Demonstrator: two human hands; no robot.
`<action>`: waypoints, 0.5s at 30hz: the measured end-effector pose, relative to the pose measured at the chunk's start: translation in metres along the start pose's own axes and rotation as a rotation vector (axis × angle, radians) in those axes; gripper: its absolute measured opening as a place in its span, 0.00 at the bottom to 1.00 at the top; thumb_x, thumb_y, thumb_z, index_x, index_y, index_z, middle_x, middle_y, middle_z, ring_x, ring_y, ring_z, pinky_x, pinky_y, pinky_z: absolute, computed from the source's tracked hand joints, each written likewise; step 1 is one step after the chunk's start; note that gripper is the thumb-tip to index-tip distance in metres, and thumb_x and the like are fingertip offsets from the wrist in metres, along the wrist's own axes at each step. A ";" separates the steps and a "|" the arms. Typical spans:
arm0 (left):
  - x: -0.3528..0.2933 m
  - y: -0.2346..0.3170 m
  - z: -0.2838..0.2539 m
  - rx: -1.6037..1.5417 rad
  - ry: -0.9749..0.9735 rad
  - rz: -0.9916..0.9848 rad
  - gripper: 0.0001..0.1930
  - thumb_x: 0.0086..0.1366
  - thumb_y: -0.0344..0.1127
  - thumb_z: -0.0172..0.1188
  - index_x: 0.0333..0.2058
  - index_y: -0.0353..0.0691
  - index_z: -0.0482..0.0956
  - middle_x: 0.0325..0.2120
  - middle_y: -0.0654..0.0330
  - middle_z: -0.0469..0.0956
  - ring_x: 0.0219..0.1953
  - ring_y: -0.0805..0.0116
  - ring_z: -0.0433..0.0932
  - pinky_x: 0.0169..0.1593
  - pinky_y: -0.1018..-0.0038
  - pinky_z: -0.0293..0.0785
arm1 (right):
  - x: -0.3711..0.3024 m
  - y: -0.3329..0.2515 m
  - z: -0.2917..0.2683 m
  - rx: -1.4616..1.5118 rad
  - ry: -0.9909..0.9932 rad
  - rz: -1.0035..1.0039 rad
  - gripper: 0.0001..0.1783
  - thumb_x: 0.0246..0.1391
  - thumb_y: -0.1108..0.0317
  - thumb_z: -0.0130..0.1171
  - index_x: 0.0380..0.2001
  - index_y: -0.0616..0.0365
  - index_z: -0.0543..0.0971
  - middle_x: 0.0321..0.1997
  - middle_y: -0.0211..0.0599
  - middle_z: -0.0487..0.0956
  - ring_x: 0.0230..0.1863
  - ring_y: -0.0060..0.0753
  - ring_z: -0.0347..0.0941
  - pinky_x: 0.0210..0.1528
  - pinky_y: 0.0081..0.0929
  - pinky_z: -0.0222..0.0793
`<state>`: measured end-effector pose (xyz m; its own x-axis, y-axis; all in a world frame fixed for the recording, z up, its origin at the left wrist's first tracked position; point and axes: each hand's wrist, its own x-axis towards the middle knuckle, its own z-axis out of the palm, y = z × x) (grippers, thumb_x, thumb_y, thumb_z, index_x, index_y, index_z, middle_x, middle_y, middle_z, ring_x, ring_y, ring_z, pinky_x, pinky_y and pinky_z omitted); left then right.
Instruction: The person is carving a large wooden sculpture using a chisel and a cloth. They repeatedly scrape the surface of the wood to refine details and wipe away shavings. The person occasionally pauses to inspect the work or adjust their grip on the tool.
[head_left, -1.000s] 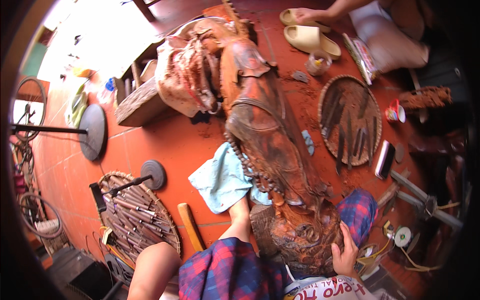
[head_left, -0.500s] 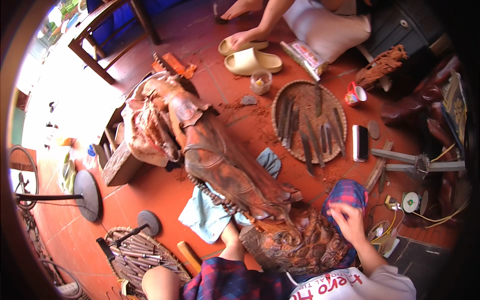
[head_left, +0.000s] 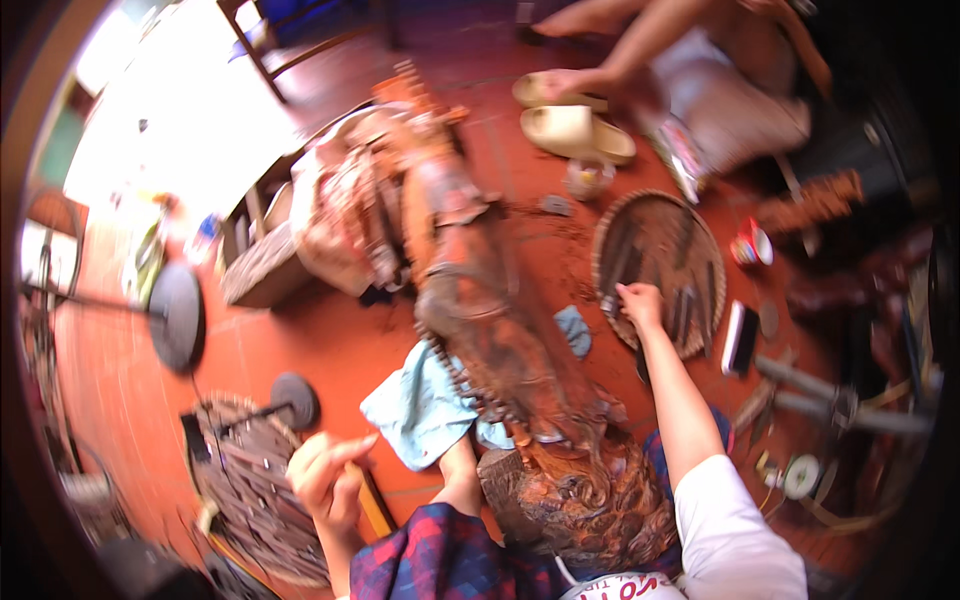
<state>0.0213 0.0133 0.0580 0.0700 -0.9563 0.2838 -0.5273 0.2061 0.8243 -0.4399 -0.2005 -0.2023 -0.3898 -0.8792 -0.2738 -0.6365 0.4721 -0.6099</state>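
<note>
Chisels and other carving tools lie in the round woven tray (head_left: 705, 262) on the red floor, to the right of the long wooden carving (head_left: 490, 310). My right hand (head_left: 640, 303) reaches to the left rim of this tray, and the fingers are curled down among the tools; the picture is blurred here, so I cannot tell if they already close on one tool or only touch them. My left hand (head_left: 325, 475) is raised low on the left side, loosely open with the fingers half bent, and I see nothing in it. It is just beside the second woven tray (head_left: 245, 480), which also holds metal tools. The carving lies along the middle of the floor, its rough carved end near my knees. A light blue cloth (head_left: 425, 410) lies against the left side of the carving. Two pale sandals (head_left: 575, 130) stand farther away, near the feet of another person.
</note>
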 end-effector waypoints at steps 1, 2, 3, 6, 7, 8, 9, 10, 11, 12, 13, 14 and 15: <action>-0.004 -0.011 0.003 0.099 -0.001 -0.032 0.18 0.68 0.44 0.56 0.38 0.33 0.84 0.21 0.55 0.78 0.23 0.63 0.76 0.30 0.71 0.70 | 0.010 0.012 -0.001 0.165 -0.036 0.153 0.13 0.55 0.59 0.66 0.26 0.58 0.81 0.19 0.29 0.78 0.15 0.20 0.70 0.15 0.21 0.63; -0.008 -0.018 0.006 0.131 0.012 -0.098 0.13 0.65 0.41 0.60 0.40 0.39 0.85 0.22 0.57 0.79 0.24 0.59 0.76 0.31 0.70 0.71 | 0.016 0.018 -0.001 0.267 -0.111 0.221 0.13 0.56 0.58 0.66 0.24 0.55 0.80 0.19 0.27 0.76 0.15 0.20 0.68 0.14 0.20 0.61; -0.018 -0.032 0.009 0.156 -0.006 -0.113 0.08 0.57 0.27 0.65 0.37 0.36 0.84 0.22 0.56 0.79 0.19 0.67 0.75 0.28 0.72 0.73 | 0.017 0.016 -0.006 0.302 -0.153 0.254 0.12 0.57 0.59 0.64 0.24 0.53 0.79 0.20 0.26 0.76 0.16 0.20 0.68 0.15 0.19 0.61; -0.033 -0.042 0.019 0.231 -0.023 -0.256 0.05 0.58 0.31 0.64 0.34 0.42 0.84 0.22 0.61 0.80 0.23 0.64 0.78 0.29 0.72 0.73 | -0.005 0.006 -0.043 0.457 -0.308 0.248 0.04 0.61 0.67 0.58 0.35 0.56 0.77 0.32 0.35 0.82 0.22 0.21 0.72 0.21 0.18 0.66; -0.036 -0.047 0.023 0.177 0.010 -0.228 0.05 0.59 0.32 0.64 0.34 0.43 0.84 0.23 0.61 0.80 0.24 0.64 0.79 0.30 0.72 0.74 | -0.020 0.001 -0.059 0.614 -0.270 0.101 0.07 0.61 0.69 0.58 0.42 0.57 0.75 0.37 0.38 0.82 0.24 0.20 0.72 0.21 0.15 0.65; -0.041 -0.051 0.030 0.119 0.037 -0.194 0.04 0.60 0.32 0.63 0.34 0.43 0.84 0.23 0.61 0.80 0.25 0.64 0.79 0.30 0.71 0.74 | -0.032 -0.009 -0.074 0.774 -0.226 -0.040 0.13 0.61 0.72 0.57 0.49 0.58 0.73 0.41 0.42 0.82 0.26 0.18 0.72 0.22 0.12 0.65; -0.048 -0.055 0.036 0.101 0.032 -0.201 0.04 0.60 0.32 0.63 0.34 0.43 0.84 0.23 0.61 0.80 0.25 0.64 0.80 0.30 0.71 0.74 | -0.064 -0.049 -0.087 0.804 -0.274 -0.117 0.21 0.60 0.74 0.56 0.56 0.59 0.68 0.45 0.45 0.80 0.27 0.18 0.72 0.23 0.11 0.65; -0.052 -0.057 0.042 0.075 0.018 -0.196 0.04 0.60 0.32 0.63 0.34 0.43 0.83 0.24 0.60 0.80 0.26 0.63 0.80 0.30 0.71 0.75 | -0.102 -0.089 -0.105 0.838 -0.307 -0.191 0.28 0.60 0.76 0.56 0.63 0.59 0.63 0.50 0.49 0.79 0.29 0.18 0.72 0.23 0.09 0.66; -0.051 -0.055 0.047 0.042 0.013 -0.151 0.04 0.61 0.33 0.63 0.34 0.42 0.83 0.24 0.60 0.80 0.27 0.63 0.80 0.30 0.71 0.75 | -0.120 -0.108 -0.121 1.096 -0.494 -0.242 0.34 0.59 0.78 0.55 0.67 0.57 0.56 0.54 0.50 0.76 0.28 0.18 0.70 0.22 0.09 0.66; -0.048 -0.052 0.048 0.005 -0.025 -0.113 0.05 0.61 0.34 0.63 0.34 0.42 0.82 0.25 0.59 0.80 0.27 0.63 0.80 0.30 0.70 0.74 | -0.135 -0.123 -0.131 1.351 -0.682 -0.286 0.41 0.59 0.79 0.54 0.71 0.55 0.49 0.58 0.50 0.74 0.28 0.18 0.69 0.21 0.09 0.67; -0.046 -0.050 0.051 -0.042 -0.046 -0.096 0.05 0.61 0.34 0.63 0.35 0.42 0.82 0.25 0.59 0.80 0.27 0.63 0.80 0.30 0.70 0.75 | -0.158 -0.144 -0.137 1.592 -0.799 -0.213 0.41 0.58 0.81 0.53 0.71 0.55 0.49 0.61 0.51 0.71 0.29 0.21 0.71 0.21 0.11 0.70; -0.043 -0.047 0.055 -0.087 -0.066 -0.075 0.06 0.62 0.35 0.63 0.35 0.42 0.82 0.25 0.59 0.80 0.27 0.62 0.80 0.30 0.69 0.75 | -0.180 -0.163 -0.136 1.835 -0.916 -0.132 0.42 0.57 0.82 0.51 0.71 0.55 0.49 0.65 0.52 0.68 0.31 0.24 0.73 0.22 0.12 0.74; -0.039 -0.046 0.059 -0.109 -0.068 -0.040 0.07 0.62 0.36 0.62 0.36 0.42 0.82 0.26 0.58 0.81 0.27 0.62 0.80 0.30 0.69 0.75 | -0.191 -0.175 -0.133 1.944 -1.088 -0.087 0.39 0.56 0.82 0.50 0.70 0.57 0.52 0.65 0.53 0.68 0.37 0.32 0.77 0.19 0.18 0.77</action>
<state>-0.0068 0.0292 -0.0199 0.0295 -0.9754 0.2183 -0.4301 0.1848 0.8837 -0.3425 -0.1065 0.0553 0.4372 -0.8991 0.0230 0.8801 0.4224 -0.2169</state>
